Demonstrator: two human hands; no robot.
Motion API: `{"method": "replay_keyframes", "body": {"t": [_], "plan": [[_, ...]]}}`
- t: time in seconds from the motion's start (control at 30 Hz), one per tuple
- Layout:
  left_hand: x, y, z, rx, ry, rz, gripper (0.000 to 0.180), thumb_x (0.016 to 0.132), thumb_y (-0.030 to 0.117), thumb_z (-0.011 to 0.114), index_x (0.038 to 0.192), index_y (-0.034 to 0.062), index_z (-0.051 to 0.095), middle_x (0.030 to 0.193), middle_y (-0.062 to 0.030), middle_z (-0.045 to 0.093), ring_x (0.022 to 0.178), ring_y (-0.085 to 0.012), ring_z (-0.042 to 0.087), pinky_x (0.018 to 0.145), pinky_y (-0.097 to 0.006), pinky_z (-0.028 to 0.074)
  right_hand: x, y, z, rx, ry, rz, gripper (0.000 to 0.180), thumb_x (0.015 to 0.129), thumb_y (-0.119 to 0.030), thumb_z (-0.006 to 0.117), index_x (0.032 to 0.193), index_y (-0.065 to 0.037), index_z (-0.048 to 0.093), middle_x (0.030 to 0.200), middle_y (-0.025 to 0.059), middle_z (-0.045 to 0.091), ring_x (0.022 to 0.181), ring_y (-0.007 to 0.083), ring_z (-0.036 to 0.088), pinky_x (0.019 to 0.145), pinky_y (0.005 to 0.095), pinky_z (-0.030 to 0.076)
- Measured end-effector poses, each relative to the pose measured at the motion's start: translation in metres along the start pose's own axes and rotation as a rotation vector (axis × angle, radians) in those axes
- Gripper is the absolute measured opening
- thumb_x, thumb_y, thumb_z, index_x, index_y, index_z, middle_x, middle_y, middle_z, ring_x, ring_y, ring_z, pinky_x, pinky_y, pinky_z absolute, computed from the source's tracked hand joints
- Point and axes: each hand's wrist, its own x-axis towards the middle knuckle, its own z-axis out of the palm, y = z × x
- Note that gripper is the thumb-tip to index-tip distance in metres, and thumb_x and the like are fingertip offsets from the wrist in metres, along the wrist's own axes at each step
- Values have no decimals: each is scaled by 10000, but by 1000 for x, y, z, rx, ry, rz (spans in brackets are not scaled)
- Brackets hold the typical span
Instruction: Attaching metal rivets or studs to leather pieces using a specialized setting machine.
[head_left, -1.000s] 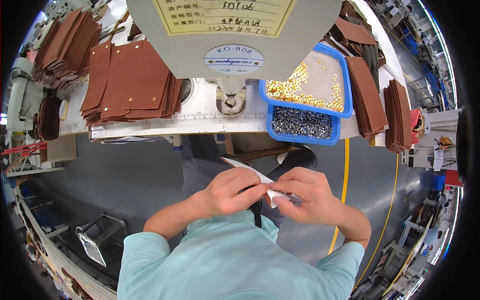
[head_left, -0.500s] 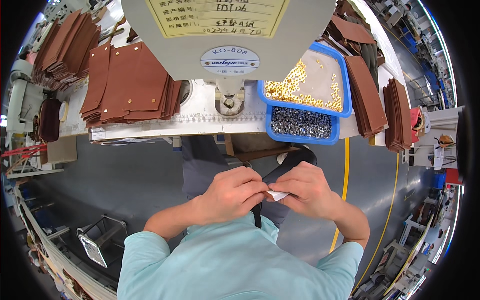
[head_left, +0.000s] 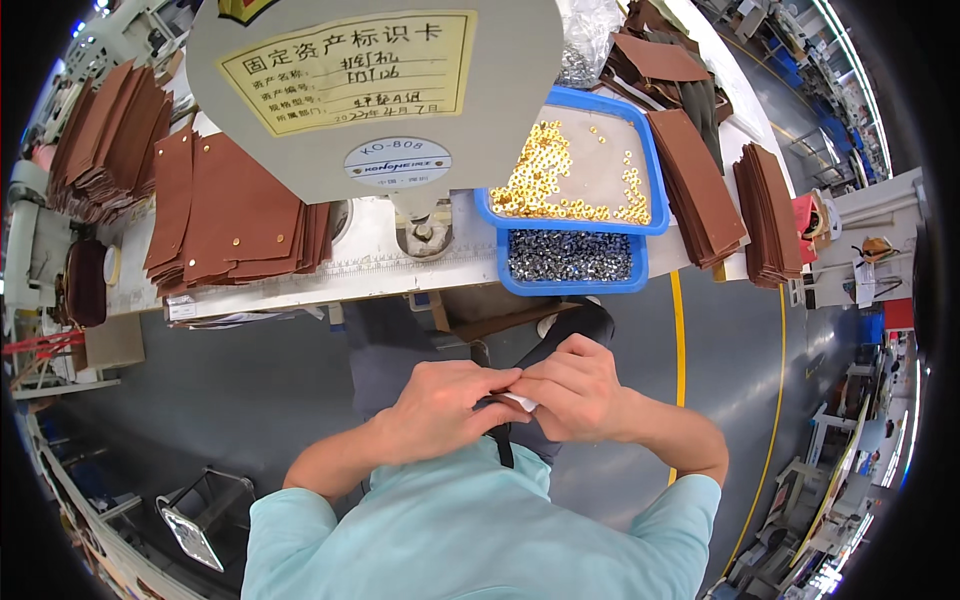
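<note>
My left hand [head_left: 437,405] and my right hand [head_left: 574,392] meet in front of my body, below the table's front edge. Between their fingertips is a small white piece [head_left: 521,402] with a thin brown edge beside it; fingers cover most of it, so its kind does not show. The right fingers pinch the white part. My left index finger and thumb curl around the brown side, with a dark gap between them. Ahead stands a pale grey press machine [head_left: 300,150] with a label card, its lower metal tip [head_left: 425,232] above the white table.
Stacked brown leather-like panels [head_left: 240,215] with metal studs lie left of the press; more brown stacks [head_left: 110,135] sit farther left. To the right, blue trays hold gold rings [head_left: 530,180] and dark metal bits [head_left: 570,258]. Brown strips [head_left: 690,185] lie beyond. A metal-framed stool [head_left: 205,515] stands lower left.
The view has shifted, so the table and press sit lower and farther left in it. My left index finger and thumb have parted somewhat around the small piece; the right hand still pinches it.
</note>
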Motion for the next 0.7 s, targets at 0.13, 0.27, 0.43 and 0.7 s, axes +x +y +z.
{"method": "replay_keyframes", "body": {"t": [0.13, 0.27, 0.43, 0.7], "plan": [[9, -6, 1, -1, 10, -49, 577, 823, 181, 815, 1354, 71, 616, 900, -84, 751, 777, -267, 703, 665, -374, 557, 19, 13, -17, 171, -171, 179, 248, 741, -209, 830, 902, -56, 720, 860, 58, 712, 689, 229, 664, 617, 352, 475], [11, -8, -6, 172, 28, -104, 635, 865, 101, 768, 1454, 116, 530, 944, -94, 723, 812, -288, 698, 692, -388, 557, 42, 83, -30, 263, -24, 658, 132, 885, -110, 749, 985, -24, 762, 908, 136, 738, 789, 242, 717, 737, 349, 574], [1, -8, -14, 279, 11, -53, 553, 870, 23, 696, 1397, 135, 569, 1110, -118, 649, 1003, -319, 682, 776, -405, 575, 65, 186, -16, -69, -11, 722, 188, 819, -121, 752, 966, -6, 774, 864, 198, 736, 758, 275, 725, 725, 388, 568], [-14, -29, -11, 161, -5, -72, 149, 882, 188, 646, 984, 100, 710, 934, -86, 691, 904, -310, 683, 707, -434, 538, 39, 282, -14, -164, -85, 410, 150, 638, -94, 737, 755, -2, 717, 613, 104, 637, 568, 202, 635, 556, 378, 485]]}}
